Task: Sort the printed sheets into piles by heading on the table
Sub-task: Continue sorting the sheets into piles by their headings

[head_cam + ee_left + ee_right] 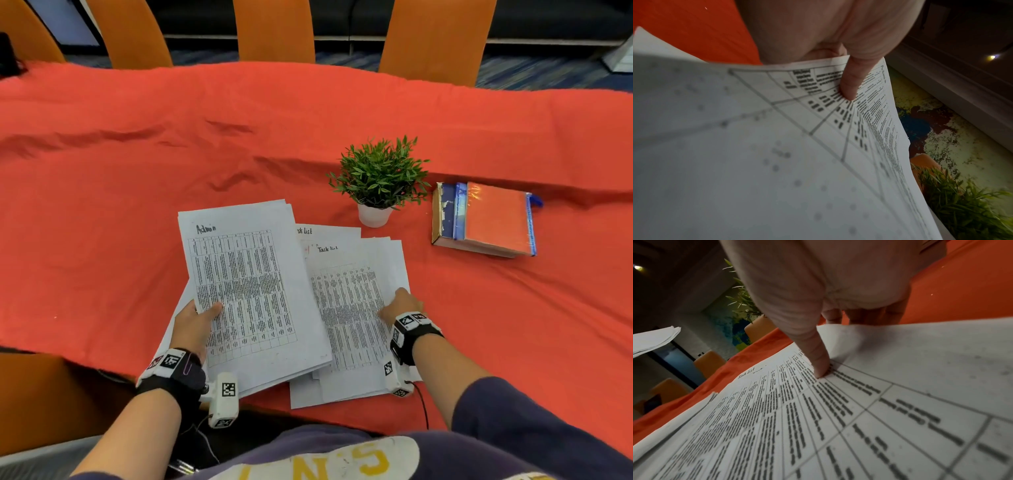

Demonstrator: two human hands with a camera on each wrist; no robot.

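Sorting midway, the left hand (pixel 191 325) pinches the Admin stack (pixel 246 284) while the right hand (pixel 400 306) pinches a Task list sheet (pixel 352 308), likely needing placement rightward on the counter (pixel 137 178).

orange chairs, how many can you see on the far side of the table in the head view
4. Along the red-clothed table's far edge: orange chair back at far left, next, centre, right. Others may be out of frame.
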